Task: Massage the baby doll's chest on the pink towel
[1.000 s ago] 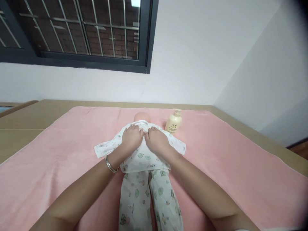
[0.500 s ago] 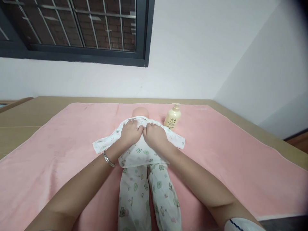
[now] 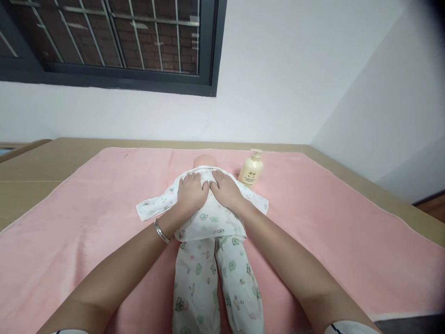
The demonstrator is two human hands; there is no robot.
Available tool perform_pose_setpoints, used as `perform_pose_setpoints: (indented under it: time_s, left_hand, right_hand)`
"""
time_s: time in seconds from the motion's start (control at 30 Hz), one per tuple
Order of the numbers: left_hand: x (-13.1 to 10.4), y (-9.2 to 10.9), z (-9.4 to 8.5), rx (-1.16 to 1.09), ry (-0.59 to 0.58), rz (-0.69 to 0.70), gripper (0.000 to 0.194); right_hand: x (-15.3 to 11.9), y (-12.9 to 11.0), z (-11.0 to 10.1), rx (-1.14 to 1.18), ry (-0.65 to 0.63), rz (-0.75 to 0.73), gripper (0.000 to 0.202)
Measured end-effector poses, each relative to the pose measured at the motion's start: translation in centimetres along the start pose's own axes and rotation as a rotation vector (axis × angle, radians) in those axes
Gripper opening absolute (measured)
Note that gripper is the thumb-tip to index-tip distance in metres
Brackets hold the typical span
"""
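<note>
White shirt (image 3: 211,218) partly under hands (image 3: 192,191) (image 3: 227,190)

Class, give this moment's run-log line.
left hand: palm-down on patterned shirt | right hand: same | pump bottle: on pink cloth

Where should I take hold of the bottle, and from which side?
Probably around the wide, rounded middle of the bottle, below its narrower neck, coming from its right: the sleeve lies close in front, and the right hand is to its left.

soft, fairly even light | window (image 3: 107,39) dark | side wall (image 3: 392,102) shaded | upper-right corner black, blurred | wide-angle stretch
</note>
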State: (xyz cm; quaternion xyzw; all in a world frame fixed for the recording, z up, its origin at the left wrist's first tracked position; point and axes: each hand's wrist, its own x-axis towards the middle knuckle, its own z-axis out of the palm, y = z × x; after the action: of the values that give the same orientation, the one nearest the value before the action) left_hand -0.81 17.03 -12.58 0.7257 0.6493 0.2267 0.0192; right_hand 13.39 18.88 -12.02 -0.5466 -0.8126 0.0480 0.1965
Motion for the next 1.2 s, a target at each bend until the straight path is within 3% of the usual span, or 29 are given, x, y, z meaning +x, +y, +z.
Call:
perform_pose_setpoints:
  time_s: [0.27, 0.47, 0.57, 0.73, 0.87, 1.2]
  left_hand:
    - [-1.4, 1.3, 0.4, 0.07, 0.027, 0.025, 0.049]
    - [0.9, -0.7, 0.0, -0.063, -0.07, 0.067, 0.048]
    - [1.1, -1.0, -0.2, -0.062, -0.095, 0.06, 0.048]
    - [-0.7, 0.5, -0.2, 0.062, -0.04, 0.082, 0.049]
    - [-1.1, 0.7, -0.6, 0.066, -0.065, 0.159, 0.047]
    - [1.0, -0.6, -1.0, -0.051, -0.106, 0.073, 0.044]
  right_hand:
    - [0.2, 0.7, -0.9, -0.072, -0.106, -0.12, 0.052]
    - [-1.6, -2.8, -2.3, -0.199, -0.089, -0.041, 0.039]
    - [-2.1, -3.5, -2.5, -0.187, -0.102, -0.02, 0.034]
    - [-0.6, -1.1, -1.7, -0.043, -0.089, -0.047, 0.039]
    - [0.3, 0.1, -1.1, -0.028, -0.061, -0.027, 0.04]
    - [-2.1, -3.5, -2.8, -0.167, -0.093, 0.079, 0.035]
